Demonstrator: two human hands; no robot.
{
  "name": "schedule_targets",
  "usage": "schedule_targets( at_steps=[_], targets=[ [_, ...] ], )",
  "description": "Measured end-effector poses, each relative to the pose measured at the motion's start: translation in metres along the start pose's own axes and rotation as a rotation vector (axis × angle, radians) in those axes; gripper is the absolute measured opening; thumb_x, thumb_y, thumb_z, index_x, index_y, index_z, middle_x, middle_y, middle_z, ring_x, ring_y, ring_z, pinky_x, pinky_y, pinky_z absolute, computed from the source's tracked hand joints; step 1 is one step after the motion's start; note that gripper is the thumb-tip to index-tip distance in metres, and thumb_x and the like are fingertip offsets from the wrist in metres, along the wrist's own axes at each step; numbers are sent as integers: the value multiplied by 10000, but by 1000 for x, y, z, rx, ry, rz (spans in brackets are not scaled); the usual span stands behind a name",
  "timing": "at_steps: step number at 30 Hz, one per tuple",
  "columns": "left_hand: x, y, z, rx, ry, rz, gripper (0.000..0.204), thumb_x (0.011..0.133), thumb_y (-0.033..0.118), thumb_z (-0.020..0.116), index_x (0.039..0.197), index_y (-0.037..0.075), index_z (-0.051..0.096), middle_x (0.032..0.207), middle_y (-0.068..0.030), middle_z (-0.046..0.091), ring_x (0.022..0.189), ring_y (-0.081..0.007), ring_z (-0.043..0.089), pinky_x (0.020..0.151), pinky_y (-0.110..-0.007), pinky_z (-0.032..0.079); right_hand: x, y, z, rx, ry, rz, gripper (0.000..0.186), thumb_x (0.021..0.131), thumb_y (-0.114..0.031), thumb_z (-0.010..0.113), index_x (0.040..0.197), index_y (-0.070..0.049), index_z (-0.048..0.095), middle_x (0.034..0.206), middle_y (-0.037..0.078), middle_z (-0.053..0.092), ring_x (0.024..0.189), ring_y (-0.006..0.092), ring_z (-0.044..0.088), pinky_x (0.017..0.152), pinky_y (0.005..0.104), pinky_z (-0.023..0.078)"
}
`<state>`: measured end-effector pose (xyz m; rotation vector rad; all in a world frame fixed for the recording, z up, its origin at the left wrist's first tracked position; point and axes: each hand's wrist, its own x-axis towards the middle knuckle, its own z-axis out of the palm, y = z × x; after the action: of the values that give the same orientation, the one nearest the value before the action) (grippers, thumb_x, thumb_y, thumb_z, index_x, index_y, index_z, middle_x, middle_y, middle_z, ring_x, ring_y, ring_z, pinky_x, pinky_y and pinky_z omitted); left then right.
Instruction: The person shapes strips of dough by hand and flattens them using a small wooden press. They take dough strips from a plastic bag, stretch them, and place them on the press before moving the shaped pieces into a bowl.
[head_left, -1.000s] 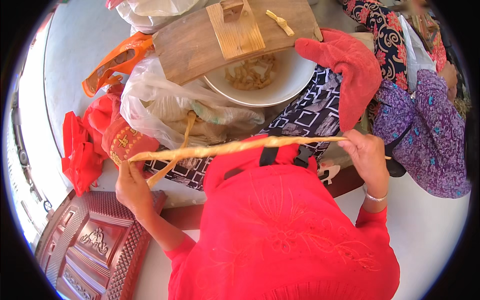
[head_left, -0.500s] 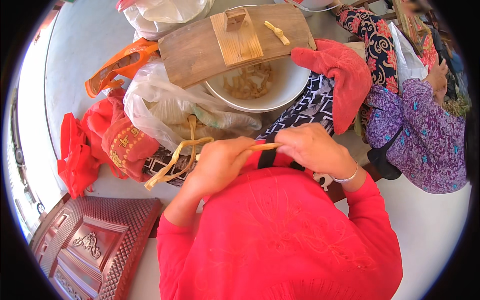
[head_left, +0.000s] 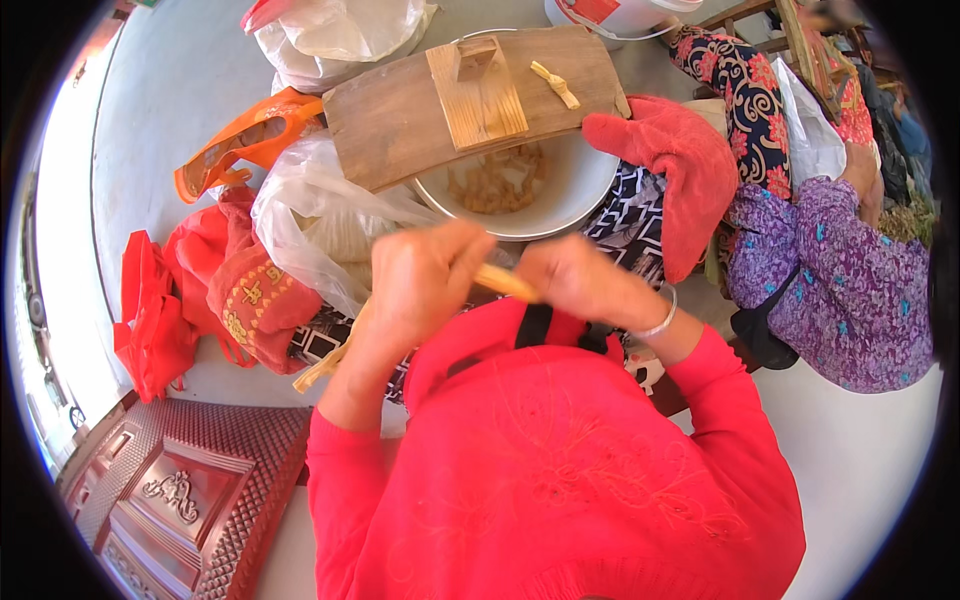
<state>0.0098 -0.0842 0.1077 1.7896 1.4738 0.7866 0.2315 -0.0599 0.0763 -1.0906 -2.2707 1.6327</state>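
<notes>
My left hand [head_left: 425, 275] and my right hand [head_left: 585, 280], slightly blurred, both grip a pale yellow twisted strip [head_left: 505, 283] above my lap, a short stretch showing between them; loose ends hang by my left wrist. Beyond them a white bowl [head_left: 580, 190] holds several pale brown pieces under a curved wooden board [head_left: 375, 130]. A knotted yellow piece [head_left: 555, 85] lies on the board, beside a wooden block [head_left: 485, 125]. A clear plastic bag [head_left: 310, 200] is left of the bowl, a red cloth [head_left: 690, 190] to its right.
Red bags [head_left: 150, 310] and an orange bag [head_left: 250, 140] are at left, a carved dark-red panel [head_left: 180, 500] at lower left. A co-worker in purple floral clothing [head_left: 840, 280] sits close at right. A white bucket [head_left: 615, 15] and white sacks [head_left: 335, 35] stand at the back.
My hands, earlier far apart with the strip stretched straight, have come close together. Since half a second ago my left hand has risen and the strip between them tilts down to the right.
</notes>
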Motion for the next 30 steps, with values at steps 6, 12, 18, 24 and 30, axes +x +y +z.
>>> schedule_targets(
  at_steps=[6, 12, 18, 24, 30],
  targets=[
    [29, -18, 24, -980, -108, -344, 266, 969, 226, 518, 988, -15, 631, 751, 42, 499, 703, -55, 423, 630, -227, 383, 27, -44, -15, 1002, 210, 4, 189, 931, -97, 596, 1070, 1, 678, 797, -24, 607, 680, 30, 517, 583, 171, 431],
    [38, -3, 54, -1126, -149, -337, 369, 945, 113, 511, 1304, 32, 489, 746, 39, 480, 631, -41, 409, 536, -194, 339, 57, -15, -10, 239, 802, -85, 186, 937, -109, 571, 1070, -26, 671, 741, 72, 696, 647, 173, 674, 592, 272, 515],
    [42, -21, 72, -1297, -210, -478, 235, 944, 126, 540, 1171, 68, 545, 666, 39, 441, 549, -30, 382, 449, -189, 287, 59, -8, -18, -196, 934, -160, 121, 828, -140, 656, 926, -82, 696, 761, 120, 678, 666, 289, 666, 573, 331, 509],
    [30, -27, 68, -55, 93, 31, 172, 869, 99, 591, 1028, 38, 618, 832, -111, 626, 684, -293, 590, 601, -345, 485, 40, 11, -14, -32, 541, 138, 194, 880, -222, 639, 865, -34, 685, 857, 63, 691, 804, 215, 649, 711, 300, 515],
    [28, -36, 81, -79, 298, 264, 293, 852, 31, 602, 1145, 28, 604, 1014, -154, 638, 893, -325, 633, 745, -370, 516, 40, 30, 12, 1445, 253, 122, 305, 939, -253, 596, 1071, 17, 649, 955, 52, 660, 889, 143, 615, 833, 292, 488]
  ],
)
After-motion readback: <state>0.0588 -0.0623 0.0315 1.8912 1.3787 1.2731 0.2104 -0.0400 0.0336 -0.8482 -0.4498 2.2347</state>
